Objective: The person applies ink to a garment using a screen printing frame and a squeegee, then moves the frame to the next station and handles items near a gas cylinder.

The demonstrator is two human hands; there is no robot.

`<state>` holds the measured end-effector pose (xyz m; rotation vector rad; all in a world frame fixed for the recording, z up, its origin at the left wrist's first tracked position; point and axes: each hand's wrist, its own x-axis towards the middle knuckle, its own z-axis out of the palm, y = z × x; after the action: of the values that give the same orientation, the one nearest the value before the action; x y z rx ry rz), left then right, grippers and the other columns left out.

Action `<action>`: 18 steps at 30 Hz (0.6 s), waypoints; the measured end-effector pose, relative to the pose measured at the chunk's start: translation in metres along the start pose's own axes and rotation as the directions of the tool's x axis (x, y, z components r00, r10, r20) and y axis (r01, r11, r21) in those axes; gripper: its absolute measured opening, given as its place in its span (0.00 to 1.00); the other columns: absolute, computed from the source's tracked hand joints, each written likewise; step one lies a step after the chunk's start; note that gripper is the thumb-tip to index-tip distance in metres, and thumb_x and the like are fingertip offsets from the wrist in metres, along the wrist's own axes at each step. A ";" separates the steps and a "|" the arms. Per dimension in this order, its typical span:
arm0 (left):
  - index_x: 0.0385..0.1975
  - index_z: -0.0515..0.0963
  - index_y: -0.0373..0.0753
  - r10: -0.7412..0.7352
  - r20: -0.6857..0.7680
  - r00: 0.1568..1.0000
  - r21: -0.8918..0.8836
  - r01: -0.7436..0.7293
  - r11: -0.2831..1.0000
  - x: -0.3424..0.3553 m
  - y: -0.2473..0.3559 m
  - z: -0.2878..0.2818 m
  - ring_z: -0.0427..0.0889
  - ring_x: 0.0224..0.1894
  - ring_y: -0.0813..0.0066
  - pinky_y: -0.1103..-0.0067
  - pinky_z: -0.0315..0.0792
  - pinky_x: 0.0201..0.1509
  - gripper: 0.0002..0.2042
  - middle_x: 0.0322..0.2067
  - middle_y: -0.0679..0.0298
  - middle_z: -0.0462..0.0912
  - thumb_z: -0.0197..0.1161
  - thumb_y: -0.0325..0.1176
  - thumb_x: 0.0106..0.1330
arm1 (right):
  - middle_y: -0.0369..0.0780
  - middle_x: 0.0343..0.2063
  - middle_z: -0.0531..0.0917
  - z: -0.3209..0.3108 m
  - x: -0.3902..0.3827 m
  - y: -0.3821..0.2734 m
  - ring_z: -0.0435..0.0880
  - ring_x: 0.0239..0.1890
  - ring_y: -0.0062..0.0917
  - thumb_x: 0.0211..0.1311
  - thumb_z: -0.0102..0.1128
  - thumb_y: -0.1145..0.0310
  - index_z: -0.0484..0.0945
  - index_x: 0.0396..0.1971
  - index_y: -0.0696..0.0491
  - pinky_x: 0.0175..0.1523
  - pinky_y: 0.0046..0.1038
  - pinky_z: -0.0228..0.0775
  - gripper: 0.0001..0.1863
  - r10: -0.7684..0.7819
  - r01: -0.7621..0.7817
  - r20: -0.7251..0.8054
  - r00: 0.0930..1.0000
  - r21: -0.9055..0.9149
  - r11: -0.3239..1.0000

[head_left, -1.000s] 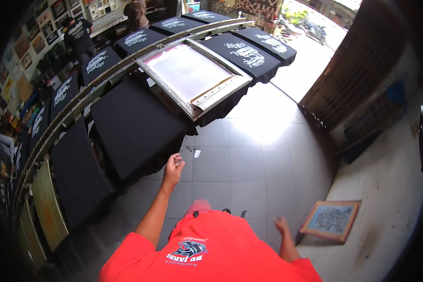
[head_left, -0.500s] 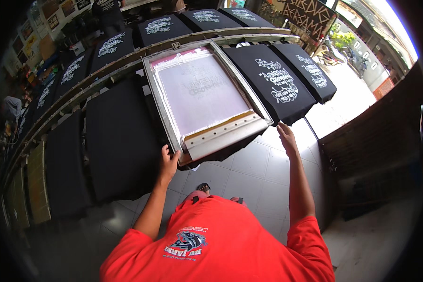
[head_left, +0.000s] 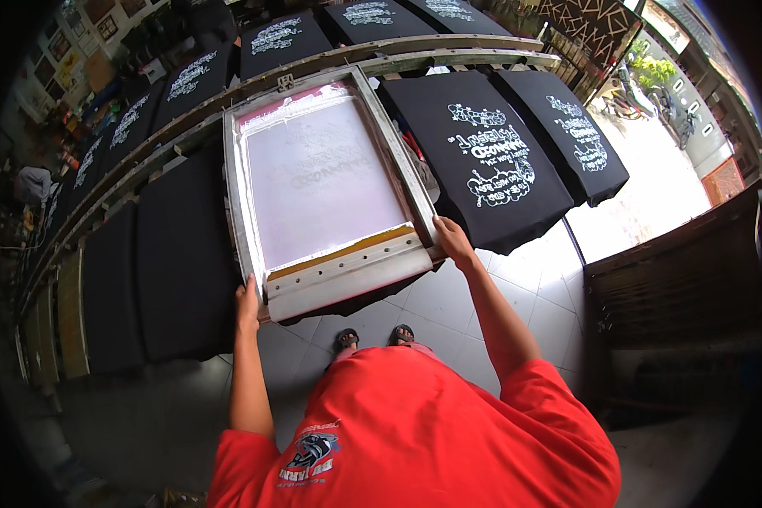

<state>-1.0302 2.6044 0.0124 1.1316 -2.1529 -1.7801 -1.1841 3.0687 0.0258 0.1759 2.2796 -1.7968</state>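
Right hand (head_left: 454, 241), earlier clear, now joins left hand (head_left: 246, 306) gripping the printing screen (head_left: 326, 190); black cloth (head_left: 478, 172) bears white lettering (head_left: 493, 151).

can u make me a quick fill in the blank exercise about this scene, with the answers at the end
1. The left hand holds the screen frame at its ____ side, and the right hand holds it at the right.
2. Of the frame's near and far ends, the squeegee lies across the ____ one.
3. The print on the black cloth just right of the frame is ____ in colour.
4. The person's shirt is mainly ____ in colour.

Missing words: left; near; white; red.
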 end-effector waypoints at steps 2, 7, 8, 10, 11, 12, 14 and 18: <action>0.45 0.75 0.24 0.055 -0.096 0.994 0.103 -0.045 0.994 0.004 -0.004 0.004 0.79 0.41 0.64 0.70 0.72 0.45 0.30 0.40 0.51 0.81 0.49 0.54 0.70 | 0.51 0.36 0.82 0.008 0.004 -0.002 0.81 0.42 0.39 0.69 0.45 0.49 0.77 0.44 0.61 0.48 0.35 0.69 0.27 -0.113 0.092 -0.104 0.988 -0.191 0.977; 0.47 0.75 0.25 0.026 -0.162 0.986 0.115 -0.008 0.993 -0.014 0.004 -0.003 0.80 0.39 0.61 0.67 0.73 0.42 0.34 0.39 0.49 0.81 0.44 0.58 0.71 | 0.55 0.31 0.80 0.013 -0.023 -0.032 0.79 0.38 0.51 0.69 0.42 0.52 0.76 0.33 0.60 0.43 0.45 0.68 0.24 -0.226 0.136 -0.211 0.951 -0.373 0.918; 0.49 0.73 0.24 0.000 -0.186 0.983 0.116 0.022 0.993 -0.020 0.002 -0.008 0.80 0.41 0.61 0.67 0.73 0.42 0.35 0.42 0.50 0.80 0.43 0.60 0.70 | 0.55 0.31 0.80 0.009 -0.033 -0.036 0.78 0.37 0.51 0.69 0.42 0.52 0.76 0.33 0.60 0.43 0.46 0.67 0.24 -0.248 0.154 -0.220 0.943 -0.371 0.916; 0.48 0.74 0.24 -0.028 -0.236 0.971 0.128 0.060 0.990 -0.039 0.002 -0.035 0.79 0.44 0.61 0.68 0.72 0.45 0.36 0.43 0.49 0.80 0.42 0.60 0.70 | 0.55 0.30 0.79 0.014 -0.062 -0.054 0.78 0.37 0.52 0.69 0.43 0.53 0.75 0.33 0.60 0.43 0.47 0.66 0.23 -0.278 0.190 -0.227 0.933 -0.344 0.919; 0.48 0.74 0.23 0.065 -0.238 0.969 0.194 -0.018 0.981 -0.050 0.002 -0.059 0.78 0.45 0.62 0.69 0.71 0.48 0.37 0.43 0.49 0.80 0.41 0.61 0.71 | 0.56 0.33 0.79 0.025 -0.078 -0.061 0.77 0.40 0.52 0.69 0.43 0.53 0.76 0.36 0.61 0.47 0.46 0.66 0.23 -0.268 0.190 -0.218 0.939 -0.323 0.927; 0.49 0.74 0.23 0.098 -0.253 0.962 0.213 -0.043 0.976 -0.059 -0.002 -0.088 0.78 0.47 0.63 0.71 0.70 0.51 0.37 0.45 0.49 0.80 0.41 0.60 0.71 | 0.56 0.37 0.79 0.045 -0.091 -0.054 0.77 0.44 0.51 0.69 0.45 0.55 0.76 0.42 0.63 0.51 0.44 0.66 0.23 -0.367 0.284 -0.265 0.892 -0.304 0.909; 0.54 0.71 0.24 0.087 -0.359 0.929 0.242 0.003 0.970 -0.091 -0.014 -0.156 0.76 0.53 0.62 0.70 0.67 0.57 0.38 0.51 0.49 0.78 0.40 0.61 0.71 | 0.55 0.41 0.78 0.082 -0.132 -0.082 0.75 0.48 0.49 0.66 0.49 0.57 0.73 0.49 0.64 0.54 0.42 0.66 0.24 -0.315 0.289 -0.088 0.945 -0.227 0.930; 0.57 0.69 0.24 0.126 -0.443 0.888 0.301 0.015 0.954 -0.120 -0.075 -0.310 0.73 0.57 0.57 0.70 0.64 0.61 0.38 0.55 0.47 0.74 0.39 0.61 0.71 | 0.54 0.40 0.77 0.148 -0.187 -0.097 0.76 0.47 0.49 0.68 0.47 0.58 0.70 0.52 0.62 0.53 0.41 0.66 0.24 -0.296 0.305 0.088 0.951 -0.111 0.946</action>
<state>-0.7450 2.4297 0.0801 1.3695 -2.1593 -1.0373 -1.0107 2.9111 0.1326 -0.2685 2.4646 -1.7540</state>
